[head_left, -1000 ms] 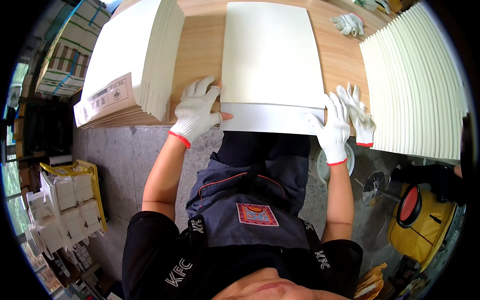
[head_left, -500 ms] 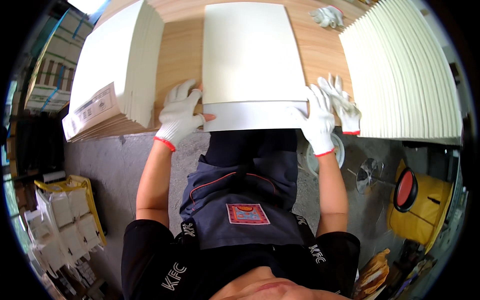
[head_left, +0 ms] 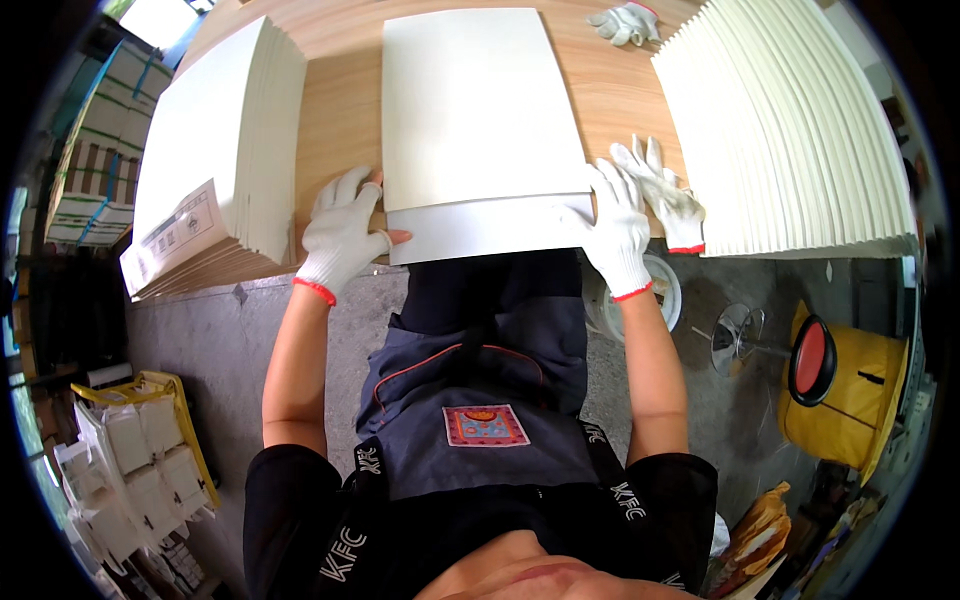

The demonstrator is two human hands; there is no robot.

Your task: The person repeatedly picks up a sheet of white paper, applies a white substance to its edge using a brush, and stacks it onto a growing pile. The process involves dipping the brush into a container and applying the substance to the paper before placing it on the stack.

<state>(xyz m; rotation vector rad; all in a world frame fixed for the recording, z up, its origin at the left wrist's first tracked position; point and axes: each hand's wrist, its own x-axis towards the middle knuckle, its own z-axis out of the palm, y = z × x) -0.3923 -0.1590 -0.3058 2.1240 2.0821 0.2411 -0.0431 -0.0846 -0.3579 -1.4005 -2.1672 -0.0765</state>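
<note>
A cream-white rectangular sheet (head_left: 478, 105) lies on the wooden table in front of me. Along its near end runs a smoother white strip (head_left: 480, 228), which reaches the table's front edge; whether it is a flap or a separate sheet I cannot tell. My left hand (head_left: 343, 228), in a white knitted glove with bare thumb tip and fingertip, rests open beside the left edge, its thumb close to the strip. At the right edge my gloved right hand (head_left: 615, 225) lies with fingers stretched forward and thumb over the strip. Just beyond it is a loose white glove (head_left: 668, 195) with a red cuff.
Thick stacks of white sheets flank the work: a left stack (head_left: 215, 120) with a printed label, and a right stack (head_left: 790, 140). Another glove (head_left: 625, 23) lies at the back of the wooden table (head_left: 340, 110). A bucket (head_left: 662, 300) stands on the floor below.
The whole view has shifted slightly, so the table and stacks appear a little further left. Both hands keep nearly the same places beside the sheet.
</note>
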